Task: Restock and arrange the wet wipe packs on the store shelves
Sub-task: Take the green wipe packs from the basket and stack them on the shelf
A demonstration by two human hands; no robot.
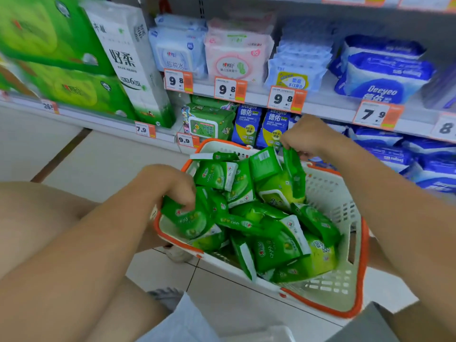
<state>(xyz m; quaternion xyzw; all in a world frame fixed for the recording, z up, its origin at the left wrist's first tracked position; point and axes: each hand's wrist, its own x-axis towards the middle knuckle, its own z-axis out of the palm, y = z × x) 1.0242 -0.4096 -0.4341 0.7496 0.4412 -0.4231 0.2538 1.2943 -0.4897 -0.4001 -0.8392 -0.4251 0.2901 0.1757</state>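
Basket [355,245], white w/ orange rim, on floor at 6 o'clock, heaped w/ green wipe packs [274,245]. I see left hand [170,186] at 9 o'clock of heap, grip curled onto one pack [187,220]. Right hand [304,137] at 12 o'clock, grip pinching a lifted pack [294,174]. Beyond: shelf [328,109] w/ blue packs [385,77], price tags [229,90].

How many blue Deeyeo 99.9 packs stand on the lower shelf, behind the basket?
2 visible: one blue pack beside the green packs, a second directly right of it, near the right hand. More may be hidden behind that hand.
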